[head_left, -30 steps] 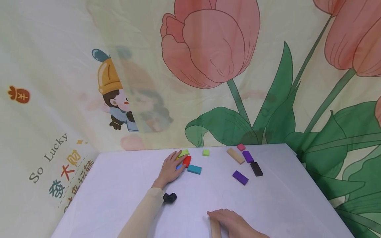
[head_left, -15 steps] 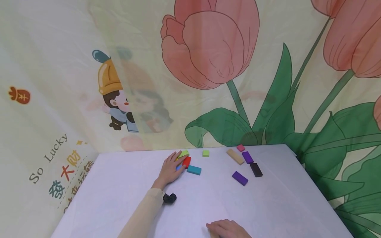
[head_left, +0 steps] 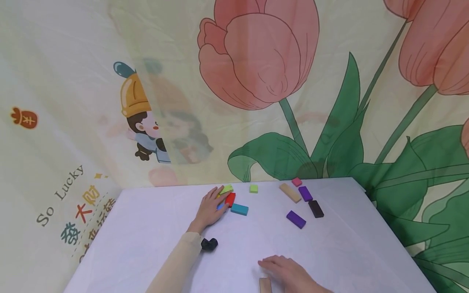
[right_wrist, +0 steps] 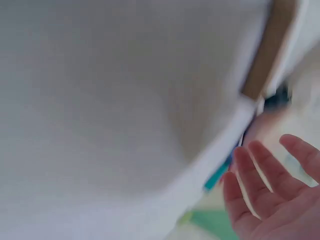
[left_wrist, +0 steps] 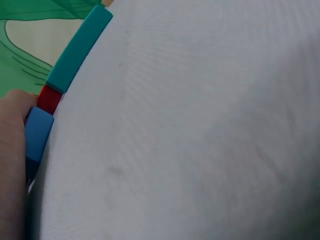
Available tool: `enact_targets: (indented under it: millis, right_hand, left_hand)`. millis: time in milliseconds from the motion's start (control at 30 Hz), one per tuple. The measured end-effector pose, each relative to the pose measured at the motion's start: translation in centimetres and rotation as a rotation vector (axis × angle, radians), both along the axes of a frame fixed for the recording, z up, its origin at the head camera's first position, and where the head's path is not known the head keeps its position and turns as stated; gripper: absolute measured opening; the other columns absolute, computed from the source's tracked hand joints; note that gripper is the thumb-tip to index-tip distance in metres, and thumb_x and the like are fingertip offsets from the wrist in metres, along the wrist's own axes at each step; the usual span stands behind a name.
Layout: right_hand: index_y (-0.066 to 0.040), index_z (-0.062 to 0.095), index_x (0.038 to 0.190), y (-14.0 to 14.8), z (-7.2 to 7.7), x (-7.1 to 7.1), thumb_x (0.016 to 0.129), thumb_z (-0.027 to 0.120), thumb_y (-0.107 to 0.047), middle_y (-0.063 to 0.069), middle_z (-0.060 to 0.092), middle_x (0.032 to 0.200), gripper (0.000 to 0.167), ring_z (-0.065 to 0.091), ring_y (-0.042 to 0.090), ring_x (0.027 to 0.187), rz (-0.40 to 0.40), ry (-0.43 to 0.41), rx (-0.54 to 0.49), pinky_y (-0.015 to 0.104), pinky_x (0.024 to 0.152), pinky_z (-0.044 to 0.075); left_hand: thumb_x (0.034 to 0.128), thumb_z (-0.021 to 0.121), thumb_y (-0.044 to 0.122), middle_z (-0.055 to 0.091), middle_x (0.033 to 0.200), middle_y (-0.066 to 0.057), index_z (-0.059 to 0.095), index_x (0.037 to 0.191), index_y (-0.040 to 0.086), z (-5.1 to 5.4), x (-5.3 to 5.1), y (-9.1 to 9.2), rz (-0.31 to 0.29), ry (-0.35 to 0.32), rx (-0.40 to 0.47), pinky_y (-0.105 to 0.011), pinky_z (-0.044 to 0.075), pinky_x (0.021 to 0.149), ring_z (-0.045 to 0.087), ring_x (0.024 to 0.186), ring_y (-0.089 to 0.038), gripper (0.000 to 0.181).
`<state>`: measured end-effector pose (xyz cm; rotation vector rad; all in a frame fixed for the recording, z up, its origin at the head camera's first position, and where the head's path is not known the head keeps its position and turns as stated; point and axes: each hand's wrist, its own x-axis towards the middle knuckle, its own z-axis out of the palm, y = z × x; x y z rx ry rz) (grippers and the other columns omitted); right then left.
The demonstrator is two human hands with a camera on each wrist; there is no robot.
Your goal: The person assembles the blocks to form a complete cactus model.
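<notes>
My left hand rests with extended fingers over a cluster of small blocks at the table's back. A lime green block, a red block and a blue block show around its fingers; some yellow peeks out beneath. In the left wrist view the thumb lies beside the blue block, with the teal block beyond. My right hand is raised near the front edge, fingers straight and apart in the right wrist view, holding nothing. Just left of it is a plain wooden block, cut off by the frame.
Right of the cluster lies a small lime block. Farther right are a wooden block, a pink block, two purple blocks and a black block. A black device sits at the left wrist.
My right hand, earlier on the wooden block, first drew back toward the front edge, then let go and lifted forward, away from it. The left hand has stayed in place.
</notes>
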<state>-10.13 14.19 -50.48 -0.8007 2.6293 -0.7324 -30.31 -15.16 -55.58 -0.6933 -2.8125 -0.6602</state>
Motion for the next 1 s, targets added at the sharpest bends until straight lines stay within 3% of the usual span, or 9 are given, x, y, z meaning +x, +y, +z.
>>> enact_targets:
  millis: [100,200,300,500,567,733,1000]
  right_hand:
    - [-0.017,0.061,0.132,1.0,0.9,-2.8,0.084,0.073,-0.051,-0.002,0.061,0.127,0.06,0.057,0.023,0.118,-0.154,0.054,-0.067,0.054,0.094,0.049]
    - [-0.011,0.065,0.125,2.5,0.7,-6.3,0.087,0.075,-0.035,0.002,0.064,0.121,0.046,0.061,0.024,0.113,-0.286,0.218,-0.13,0.048,0.093,0.051]
    - [-0.005,0.065,0.123,4.2,0.6,-10.1,0.089,0.074,-0.024,0.009,0.065,0.119,0.04,0.063,0.028,0.108,-0.398,0.293,-0.171,0.047,0.088,0.053]
    - [0.006,0.058,0.127,7.1,0.1,-16.1,0.095,0.064,-0.015,0.026,0.062,0.121,0.039,0.064,0.04,0.106,-0.541,0.236,-0.18,0.052,0.087,0.053]
    - [0.007,0.056,0.129,7.6,-0.1,-17.3,0.097,0.06,-0.016,0.027,0.061,0.123,0.039,0.063,0.041,0.109,-0.578,0.195,-0.154,0.053,0.089,0.052]
    - [0.009,0.057,0.126,8.0,-0.5,-19.0,0.094,0.062,-0.014,0.026,0.065,0.114,0.04,0.064,0.038,0.101,-0.626,0.191,-0.069,0.053,0.084,0.051]
    - [0.009,0.06,0.121,7.3,-0.7,-19.7,0.086,0.071,-0.009,0.023,0.068,0.104,0.042,0.065,0.035,0.09,-0.66,0.236,-0.002,0.049,0.074,0.052]
  left_hand:
    - [0.0988,0.051,0.041,0.035,0.157,-0.008,0.05,0.146,0.024,-0.2,0.2,0.1,-0.002,-0.009,0.004,-0.059,0.025,0.112,0.024,0.145,-0.034,0.05]
    - [0.0988,0.051,0.041,0.035,0.157,-0.009,0.05,0.147,0.024,-0.4,0.5,0.2,-0.007,-0.022,0.006,-0.06,0.025,0.112,0.024,0.145,-0.035,0.051]
    - [0.0988,0.052,0.04,0.035,0.157,-0.009,0.05,0.146,0.023,-0.4,0.6,0.3,-0.011,-0.016,0.011,-0.06,0.024,0.112,0.024,0.145,-0.035,0.05]
    - [0.099,0.052,0.039,0.036,0.156,-0.01,0.05,0.146,0.023,0.1,0.4,0.3,-0.018,0.007,0.016,-0.06,0.025,0.112,0.025,0.145,-0.036,0.05]
    - [0.0989,0.052,0.039,0.036,0.156,-0.01,0.05,0.146,0.022,0.2,0.3,0.2,-0.021,0.009,0.017,-0.06,0.025,0.111,0.025,0.145,-0.036,0.05]
    - [0.0987,0.052,0.039,0.035,0.157,-0.009,0.05,0.146,0.022,0.3,0.1,0.1,-0.019,0.007,0.018,-0.059,0.024,0.112,0.024,0.145,-0.035,0.05]
    - [0.0983,0.052,0.038,0.035,0.157,-0.01,0.05,0.146,0.021,0.3,0.2,0.0,-0.017,0.002,0.023,-0.06,0.023,0.112,0.023,0.145,-0.035,0.051]
